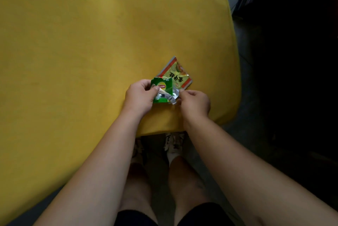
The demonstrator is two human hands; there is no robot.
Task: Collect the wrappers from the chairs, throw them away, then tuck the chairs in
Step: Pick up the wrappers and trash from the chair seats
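While both hands are gathered over the front edge of the yellow chair seat, the collecting step is judged to be under way. The green wrapper is pinched in the left hand, thumb on its printed face and fingers curled behind. Its crumpled silver edge is touched, and apparently pinched, by the fingertips of the right hand. A second, yellow wrapper is seen lying flat on the seat just beyond the green one, partly overlapped by it; whether it is gripped by either hand cannot be told.

To do this step well, the green wrapper is best kept bunched in the left hand so that the right is freed. The yellow wrapper, being thin foil lying flat on soft fabric, is likely best lifted by a raised corner or slid toward the seat edge, not pressed from above. Both pieces should be folded into one closed fist, since light foil is easily dropped on the walk to the bin. The chair is not yet tucked in.
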